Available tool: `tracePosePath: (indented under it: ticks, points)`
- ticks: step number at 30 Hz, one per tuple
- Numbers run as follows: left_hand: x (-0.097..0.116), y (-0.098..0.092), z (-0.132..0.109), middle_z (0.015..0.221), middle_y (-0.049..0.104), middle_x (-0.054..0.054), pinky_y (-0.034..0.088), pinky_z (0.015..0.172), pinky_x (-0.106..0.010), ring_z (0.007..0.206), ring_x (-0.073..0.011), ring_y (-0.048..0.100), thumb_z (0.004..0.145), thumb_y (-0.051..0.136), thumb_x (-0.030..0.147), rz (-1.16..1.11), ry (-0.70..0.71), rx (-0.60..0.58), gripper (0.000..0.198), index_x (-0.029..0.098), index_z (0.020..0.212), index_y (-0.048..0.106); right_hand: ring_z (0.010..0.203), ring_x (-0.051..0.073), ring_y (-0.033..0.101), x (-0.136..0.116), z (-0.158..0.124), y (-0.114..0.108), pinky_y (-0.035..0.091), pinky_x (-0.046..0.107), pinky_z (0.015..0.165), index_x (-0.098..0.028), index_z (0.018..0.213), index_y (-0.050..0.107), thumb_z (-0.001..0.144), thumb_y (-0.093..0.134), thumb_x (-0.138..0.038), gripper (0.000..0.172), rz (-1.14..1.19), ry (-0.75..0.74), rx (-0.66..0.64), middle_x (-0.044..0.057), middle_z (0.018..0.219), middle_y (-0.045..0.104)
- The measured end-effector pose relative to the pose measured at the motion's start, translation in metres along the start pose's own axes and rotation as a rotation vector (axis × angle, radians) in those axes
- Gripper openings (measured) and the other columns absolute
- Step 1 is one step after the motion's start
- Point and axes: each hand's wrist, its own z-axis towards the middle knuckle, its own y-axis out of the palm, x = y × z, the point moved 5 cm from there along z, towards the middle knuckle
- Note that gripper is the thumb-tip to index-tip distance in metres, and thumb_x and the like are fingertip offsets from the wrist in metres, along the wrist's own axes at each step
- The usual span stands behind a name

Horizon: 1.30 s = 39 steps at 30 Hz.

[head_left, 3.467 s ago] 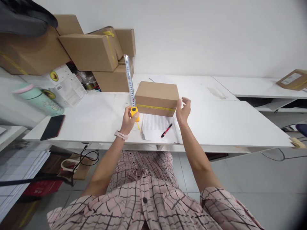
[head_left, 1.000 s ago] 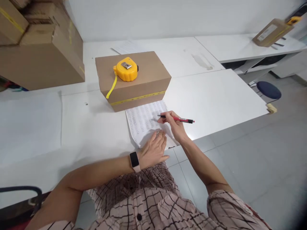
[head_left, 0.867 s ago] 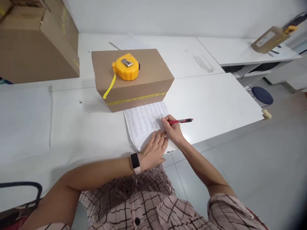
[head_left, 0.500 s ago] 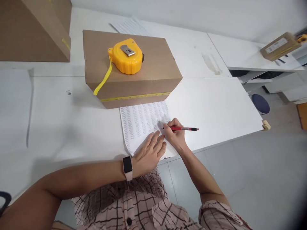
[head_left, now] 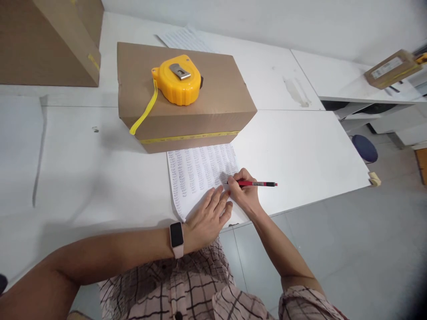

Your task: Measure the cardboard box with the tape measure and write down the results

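A sheet of paper (head_left: 196,178) covered in columns of handwriting lies on the white table, its far edge against or under a cardboard box (head_left: 187,120). My left hand (head_left: 208,213) rests flat on the near part of the sheet, fingers stretched out. In my right hand (head_left: 245,191) is a red pen (head_left: 256,183) with a black end, pinched between thumb and fingers. Its tip touches or hovers just over the written columns; I cannot tell which. On top of the box sits a yellow tape measure (head_left: 180,82) with a yellow strap hanging over the front edge.
A larger cardboard box (head_left: 50,49) stands at the back left, with a blank-looking white sheet (head_left: 20,151) in front of it. Other written papers (head_left: 187,38) lie behind the middle box. A small taped box (head_left: 393,69) is at the far right, above a blue stool (head_left: 364,148).
The view has shifted slightly. My right hand keeps the pen at nearly the same place on the sheet, and my left hand stays flat on the paper.
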Motion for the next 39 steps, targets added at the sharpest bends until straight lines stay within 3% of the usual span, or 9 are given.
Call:
tracePosePath:
  ticks: [39]
  points:
    - [-0.0013, 0.0014, 0.0003, 0.151, 0.048, -0.028, 0.028, 0.119, -0.057, 0.142, -0.0422, 0.046, 0.097, 0.050, 0.031, -0.033, 0.006, 0.008, 0.051, 0.003, 0.140, 0.050, 0.052, 0.009, 0.032, 0.0001, 0.0004, -0.0004, 0.028, 0.026, 0.049, -0.024, 0.069, 0.038, 0.086, 0.064, -0.026, 0.031, -0.005, 0.009, 0.009, -0.008, 0.057, 0.038]
